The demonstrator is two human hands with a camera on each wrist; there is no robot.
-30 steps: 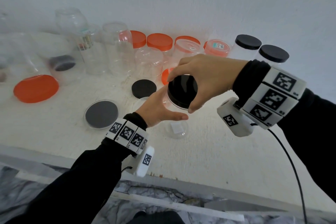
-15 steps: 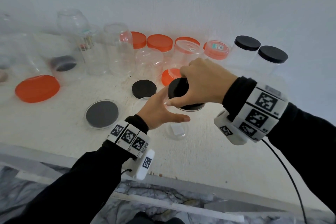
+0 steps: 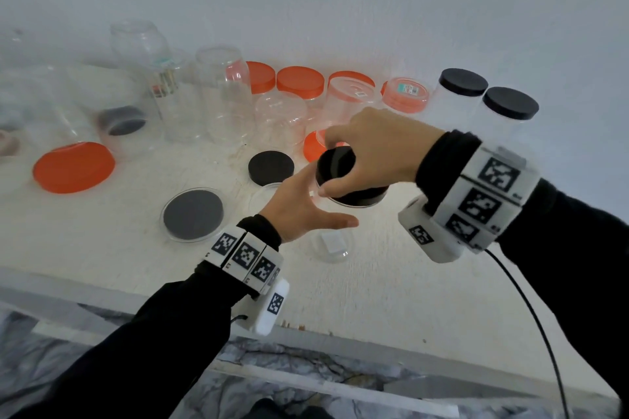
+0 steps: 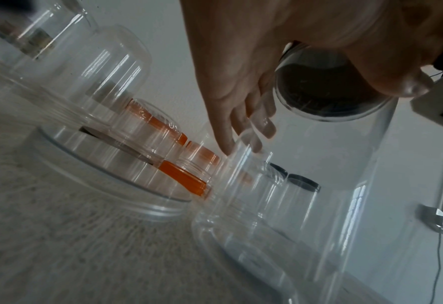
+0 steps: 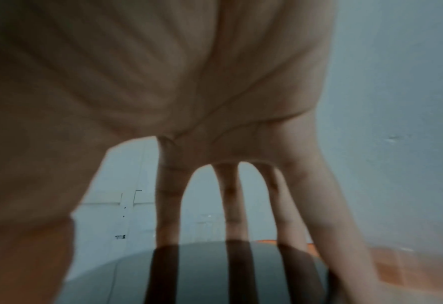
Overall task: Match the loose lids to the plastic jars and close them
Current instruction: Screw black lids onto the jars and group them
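A black lid [image 3: 357, 197] sits flat on the mouth of a clear plastic jar [image 3: 332, 245] near the middle of the white table [image 3: 391, 282]. My right hand [image 3: 328, 165] grips this lid from above, thumb on the near rim and fingers on the far rim. From the left, my left hand [image 3: 323, 204] holds the jar, its thumb stretched across the near side. The left wrist view shows my left hand [image 4: 241, 123] against the jar wall [image 4: 345, 185], with the lid's underside [image 4: 327, 90] above. Spread fingers [image 5: 167, 205] over the lid [image 5: 202, 267] fill the right wrist view.
A loose black lid [image 3: 271, 168], a clear-rimmed grey lid [image 3: 193, 214], a big orange lid [image 3: 74, 167] and a small orange lid [image 3: 311, 150] lie left of the hands. Open clear jars [image 3: 224, 95], orange-lidded jars [image 3: 299, 82] and two black-lidded jars [image 3: 510, 103] line the wall.
My right hand has brought the black lid down from a tilted hold onto the jar's mouth and turned at the wrist. The left hand has kept its place on the jar.
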